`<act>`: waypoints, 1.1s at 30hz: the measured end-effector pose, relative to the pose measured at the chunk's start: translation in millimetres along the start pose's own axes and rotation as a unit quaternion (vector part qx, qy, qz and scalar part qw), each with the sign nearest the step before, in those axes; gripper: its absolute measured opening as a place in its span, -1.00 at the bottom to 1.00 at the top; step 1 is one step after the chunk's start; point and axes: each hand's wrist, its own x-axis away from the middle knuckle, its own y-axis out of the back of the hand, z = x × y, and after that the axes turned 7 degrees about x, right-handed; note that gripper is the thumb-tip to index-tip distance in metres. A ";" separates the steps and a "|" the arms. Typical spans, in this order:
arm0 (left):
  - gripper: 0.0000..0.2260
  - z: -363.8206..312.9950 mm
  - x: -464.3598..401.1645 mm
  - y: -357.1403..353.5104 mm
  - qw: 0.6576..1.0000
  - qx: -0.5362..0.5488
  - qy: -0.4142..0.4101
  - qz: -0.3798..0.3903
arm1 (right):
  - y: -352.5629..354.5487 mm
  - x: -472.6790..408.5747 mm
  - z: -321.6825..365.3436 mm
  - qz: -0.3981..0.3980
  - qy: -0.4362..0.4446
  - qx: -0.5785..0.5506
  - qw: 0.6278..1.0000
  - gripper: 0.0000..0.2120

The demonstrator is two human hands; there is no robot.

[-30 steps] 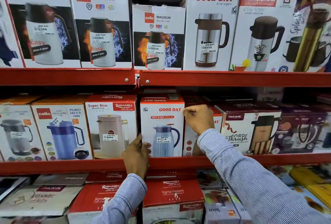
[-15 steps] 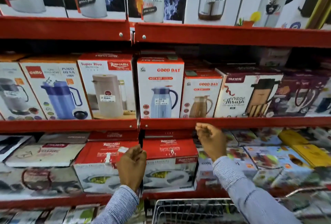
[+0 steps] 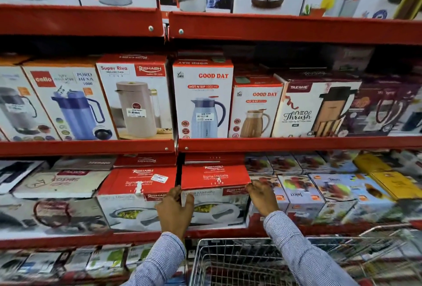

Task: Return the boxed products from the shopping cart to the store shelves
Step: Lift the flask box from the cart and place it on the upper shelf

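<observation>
A red-and-white Rishabh "Sigma Marbella" box [image 3: 215, 179] stands on the lower red shelf [image 3: 68, 239]. My left hand [image 3: 174, 211] lies on its left front edge with the fingers curled around the corner. At the box's right front corner my right hand [image 3: 262, 199] grips the side. The box sits between both hands. On the middle shelf [image 3: 296, 143] above, a tall white Good Day flask box [image 3: 203, 98] stands upright in the row. The wire shopping cart [image 3: 228, 263] is below my arms; what it holds is not visible.
A twin Rishabh box [image 3: 134, 196] touches the held one on the left. Juicer boxes [image 3: 301, 196] crowd its right. Flask boxes fill the middle shelf, such as Super Riva [image 3: 134, 100] and a smaller Good Day box [image 3: 255, 109]. The cart's rim sits close to the lower shelf.
Both hands left the Good Day box on the middle shelf and dropped to the lower shelf, closing on the Sigma Marbella box. The view tilted down and the cart came into sight.
</observation>
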 end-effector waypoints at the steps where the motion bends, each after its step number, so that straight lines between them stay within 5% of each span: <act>1: -0.59 -3.7 1.6 0.7 1.000 0.010 0.003 -0.001 | 0.9 3.1 1.7 -0.001 0.000 -0.004 1.000 -0.83; 27: -0.66 1.5 -1.2 -9.4 0.996 0.068 0.034 -0.041 | 7.1 4.0 -14.3 0.026 -0.005 -0.017 1.000 -0.72; 33: -0.83 9.0 30.1 -40.5 0.992 0.108 0.000 -0.063 | 37.9 -6.9 -39.0 -0.052 0.005 0.020 0.998 -0.70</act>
